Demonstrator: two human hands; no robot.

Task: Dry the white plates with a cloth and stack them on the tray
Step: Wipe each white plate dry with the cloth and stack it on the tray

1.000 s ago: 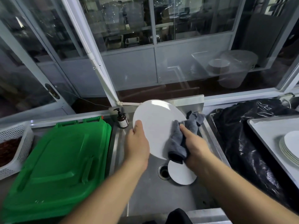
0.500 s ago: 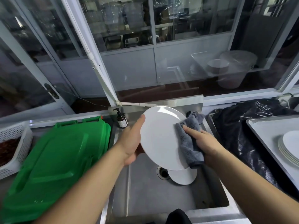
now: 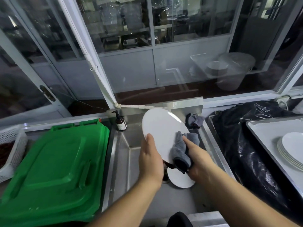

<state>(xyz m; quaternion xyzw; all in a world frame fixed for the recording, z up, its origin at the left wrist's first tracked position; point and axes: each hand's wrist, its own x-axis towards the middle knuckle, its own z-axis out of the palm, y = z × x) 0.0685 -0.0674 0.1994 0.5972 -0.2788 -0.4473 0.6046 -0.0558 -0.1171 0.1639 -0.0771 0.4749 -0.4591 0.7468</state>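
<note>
Over the steel sink (image 3: 124,161) I hold a white plate (image 3: 161,128) tilted on edge. My left hand (image 3: 150,159) grips its lower left rim, thumb on the face. My right hand (image 3: 196,159) holds a grey cloth (image 3: 179,152) pressed against the plate's lower right edge. Another white plate (image 3: 180,179) lies in the sink bottom, partly hidden by my hands. At the right, a stack of white plates (image 3: 290,149) sits on a grey tray (image 3: 265,133).
A green bin lid (image 3: 54,171) fills the counter left of the sink, with a white basket (image 3: 11,151) beyond it. A brown pump bottle (image 3: 120,122) and a second grey cloth (image 3: 194,120) sit at the sink's back. A black plastic bag (image 3: 242,145) lies between sink and tray.
My left hand has shifted its hold on the rim and now sits lower, thumb on the face. The cloth hand slid down to the lower right edge. The plate stands more on edge.
</note>
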